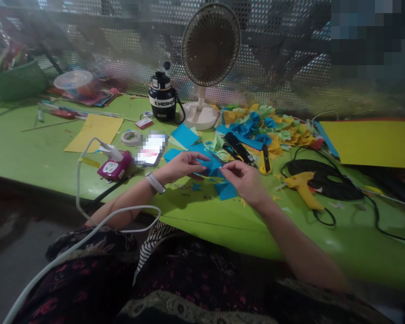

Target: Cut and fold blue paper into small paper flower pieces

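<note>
Near the stapler, blue paper is pinched by the right hand; whether the left hand is closed cannot be told.

Right fingers pinch blue paper — black stapler just beyond.

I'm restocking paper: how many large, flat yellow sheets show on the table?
2: one sheet left of the tape roll, another sheet far right beyond the glue gun. More may lie hidden beneath.
</note>
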`<state>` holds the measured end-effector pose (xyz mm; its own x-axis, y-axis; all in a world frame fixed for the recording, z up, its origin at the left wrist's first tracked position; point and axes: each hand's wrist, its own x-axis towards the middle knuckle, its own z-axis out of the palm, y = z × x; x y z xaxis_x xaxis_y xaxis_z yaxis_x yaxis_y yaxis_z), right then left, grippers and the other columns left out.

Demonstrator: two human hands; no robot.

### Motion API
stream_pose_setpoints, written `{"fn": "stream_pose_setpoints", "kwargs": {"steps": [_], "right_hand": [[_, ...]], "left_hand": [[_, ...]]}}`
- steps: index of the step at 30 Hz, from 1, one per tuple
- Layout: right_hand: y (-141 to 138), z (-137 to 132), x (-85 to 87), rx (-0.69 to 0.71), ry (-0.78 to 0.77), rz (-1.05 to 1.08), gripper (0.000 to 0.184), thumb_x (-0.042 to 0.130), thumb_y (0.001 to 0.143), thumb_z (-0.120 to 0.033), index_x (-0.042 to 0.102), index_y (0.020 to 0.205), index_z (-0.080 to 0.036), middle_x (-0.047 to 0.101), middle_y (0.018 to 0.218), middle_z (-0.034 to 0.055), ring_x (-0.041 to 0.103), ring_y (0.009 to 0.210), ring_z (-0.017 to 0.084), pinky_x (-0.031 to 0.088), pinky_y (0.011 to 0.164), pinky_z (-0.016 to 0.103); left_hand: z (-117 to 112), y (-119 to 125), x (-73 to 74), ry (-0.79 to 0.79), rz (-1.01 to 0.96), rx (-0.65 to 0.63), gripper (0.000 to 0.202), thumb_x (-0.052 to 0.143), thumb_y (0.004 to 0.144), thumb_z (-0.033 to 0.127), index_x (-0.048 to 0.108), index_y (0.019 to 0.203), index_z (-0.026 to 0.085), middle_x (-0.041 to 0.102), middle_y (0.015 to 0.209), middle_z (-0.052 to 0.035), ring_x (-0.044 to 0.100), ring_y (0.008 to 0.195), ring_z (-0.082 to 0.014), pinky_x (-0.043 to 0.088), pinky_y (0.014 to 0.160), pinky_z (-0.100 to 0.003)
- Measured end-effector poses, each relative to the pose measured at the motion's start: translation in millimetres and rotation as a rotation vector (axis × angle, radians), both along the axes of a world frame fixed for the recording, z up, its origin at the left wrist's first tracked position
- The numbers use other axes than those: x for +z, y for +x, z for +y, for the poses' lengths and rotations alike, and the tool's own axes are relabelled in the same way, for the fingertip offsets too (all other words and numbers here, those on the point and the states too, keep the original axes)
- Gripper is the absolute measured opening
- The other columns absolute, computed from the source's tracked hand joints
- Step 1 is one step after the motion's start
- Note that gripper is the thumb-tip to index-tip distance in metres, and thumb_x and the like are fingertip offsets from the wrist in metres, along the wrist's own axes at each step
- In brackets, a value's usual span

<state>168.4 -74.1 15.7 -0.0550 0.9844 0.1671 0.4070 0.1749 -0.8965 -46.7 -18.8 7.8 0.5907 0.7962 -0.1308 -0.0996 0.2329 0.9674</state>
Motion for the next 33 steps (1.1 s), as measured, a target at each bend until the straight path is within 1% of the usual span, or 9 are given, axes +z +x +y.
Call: {"fn": "stream_pose_setpoints", "kwargs": {"steps": [3,6,9,15,20,23,28,33], "right_hand": [[-0.5,0.7,-1.6,-0.010,-0.003,0.023,0.027,0.068,0.076,-0.048,0.063,0.075,-0.021,0.065,0.072,0.0023,0.057,0.067,0.017,0.048,0.064,0.031],[-0.5,0.9,-3.4,-0.032,-0.001,0.018,0.026,0.068,0.076,-0.047,0.063,0.075,-0.021,0.065,0.072,0.0024,0.057,0.066,0.017,0.048,0.064,0.032],[-0.5,0.4,-4.3,-0.060,0.005,-0.002,0.026,0.067,0.076,-0.047,0.063,0.075,-0.021,0.064,0.071,0.0020,0.056,0.064,0.016,0.048,0.063,0.031],[-3.0,-1.2,-1.9,-0.075,0.005,-0.007,0.025,0.067,0.075,-0.046,0.061,0.074,-0.021,0.062,0.068,0.0010,0.053,0.061,0.014,0.046,0.060,0.029],[-2.3,-0.7,-0.4,-0.067,0.009,-0.004,0.025,0.068,0.074,-0.044,0.062,0.072,-0.020,0.063,0.067,0.0013,0.054,0.061,0.015,0.046,0.059,0.029],[-2.0,-0.6,-0.5,-0.052,0.013,-0.004,0.025,0.069,0.074,-0.043,0.061,0.071,-0.020,0.063,0.066,0.0012,0.054,0.060,0.014,0.046,0.058,0.029],[-3.3,-1.0,0.3,-0.049,0.010,0.011,0.024,0.069,0.073,-0.042,0.061,0.069,-0.019,0.063,0.064,0.0009,0.054,0.056,0.014,0.045,0.055,0.029],[-3.2,-1.2,1.2,-0.045,0.001,0.028,0.023,0.070,0.073,-0.040,0.060,0.069,-0.020,0.063,0.062,0.0002,0.057,0.055,0.014,0.047,0.054,0.029]], "left_hand": [[-1.3,3.8,-4.8,-0.098,-0.047,-0.011,0.023,0.082,0.074,0.019,0.067,0.091,0.015,0.071,0.072,-0.0009,0.071,0.072,-0.0150,0.060,0.074,-0.034],[-3.9,7.4,-6.2,-0.191,-0.080,-0.020,0.022,0.081,0.075,0.016,0.067,0.091,0.015,0.073,0.079,-0.0026,0.074,0.079,-0.0176,0.060,0.077,-0.035],[-5.7,9.1,-5.4,-0.240,-0.099,-0.029,0.018,0.078,0.078,0.014,0.067,0.091,0.014,0.074,0.084,-0.0039,0.075,0.082,-0.0182,0.060,0.077,-0.034],[-7.1,9.3,-5.4,-0.247,-0.104,-0.065,0.018,0.078,0.079,0.016,0.068,0.094,0.014,0.075,0.088,-0.0050,0.074,0.082,-0.0172,0.059,0.075,-0.030],[-8.0,9.7,-6.4,-0.250,-0.097,-0.090,0.018,0.078,0.080,0.018,0.068,0.095,0.013,0.075,0.089,-0.0062,0.074,0.083,-0.0179,0.059,0.081,-0.034],[-7.1,9.8,-7.7,-0.254,-0.094,-0.107,0.021,0.078,0.080,0.019,0.067,0.097,0.012,0.075,0.091,-0.0073,0.073,0.085,-0.0176,0.059,0.083,-0.035],[-6.3,9.5,-9.3,-0.252,-0.091,-0.112,0.019,0.076,0.082,0.018,0.067,0.099,0.012,0.074,0.093,-0.0077,0.073,0.087,-0.0170,0.059,0.081,-0.034],[-8.1,10.0,-7.6,-0.235,-0.090,-0.111,0.020,0.076,0.081,0.018,0.067,0.098,0.012,0.074,0.093,-0.0072,0.072,0.087,-0.0172,0.059,0.078,-0.032]]}}
